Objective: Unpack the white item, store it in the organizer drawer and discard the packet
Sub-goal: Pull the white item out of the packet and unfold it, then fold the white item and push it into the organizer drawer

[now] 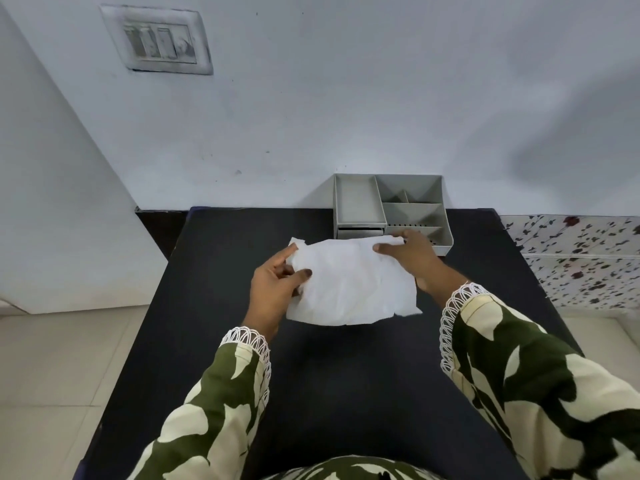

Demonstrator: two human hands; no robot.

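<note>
A crumpled white packet (349, 282) is held just above the black table (214, 341), in the middle. My left hand (277, 285) grips its left edge, thumb on top. My right hand (412, 258) holds the far right corner, fingers over the top edge. I cannot tell what is inside the packet. Behind it, against the wall, stands the grey organizer (360, 202) with several open compartments on top and a small shut drawer (360, 233) at its lower left front.
A pale wall rises right behind the table, with a switch plate (159, 43) high up on the left. A flower-patterned cloth surface (581, 261) lies to the right of the table. Pale floor tiles show on the left.
</note>
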